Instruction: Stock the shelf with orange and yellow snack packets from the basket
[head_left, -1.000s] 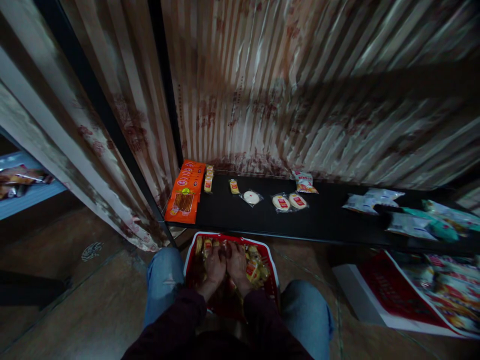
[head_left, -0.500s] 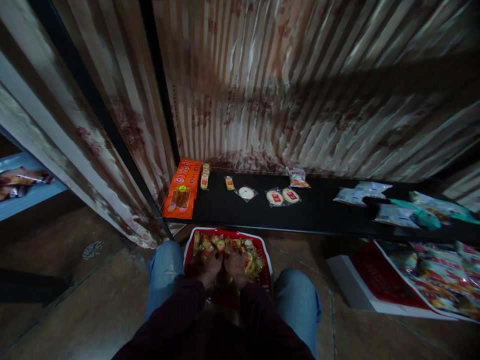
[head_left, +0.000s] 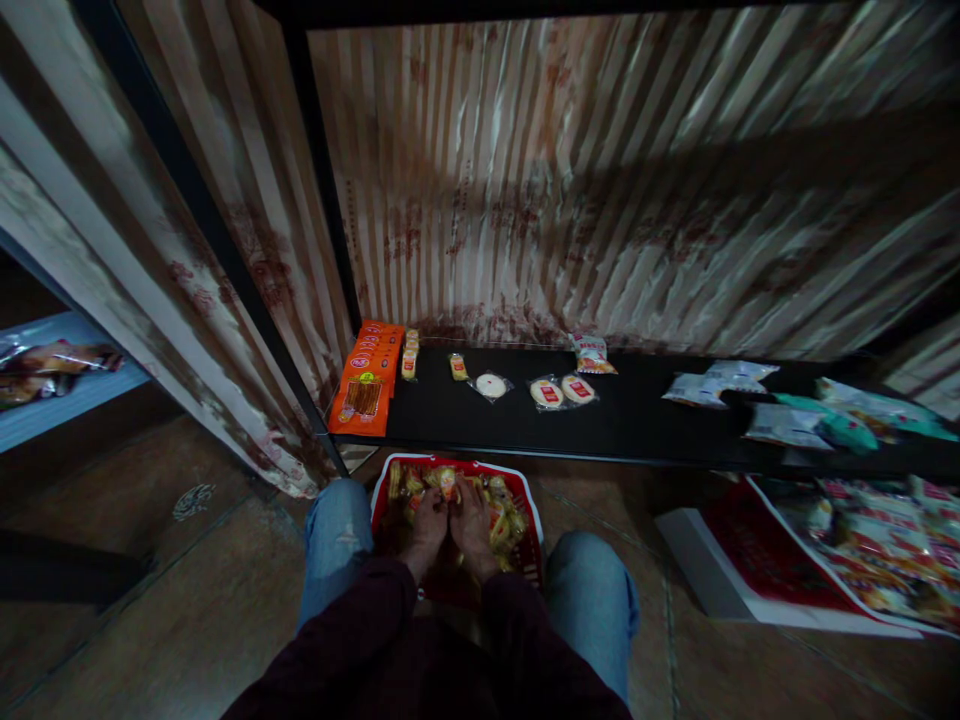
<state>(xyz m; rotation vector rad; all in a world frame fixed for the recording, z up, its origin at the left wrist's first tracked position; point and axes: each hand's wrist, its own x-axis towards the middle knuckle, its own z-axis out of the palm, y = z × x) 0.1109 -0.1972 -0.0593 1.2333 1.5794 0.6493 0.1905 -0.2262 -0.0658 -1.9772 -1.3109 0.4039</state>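
Small wrapped packet [head_left: 448, 484] at fingertips, over red basket [head_left: 534, 512]; long axis seemingly toward basket's far rim; left hand [head_left: 430, 522] and right hand [head_left: 470, 520] equally near, apparently pinching it.

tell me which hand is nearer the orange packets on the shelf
Left. The left hand is at the basket, in front of the shelf and right of the orange packets; the right hand is beside it, farther right.

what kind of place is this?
Probably a snack shop or a stockroom: a long black shelf bearing flat orange snack packets, a white-rimmed red plastic basket of small yellowish wrapped snacks, and an open red-and-white box of snack bags.
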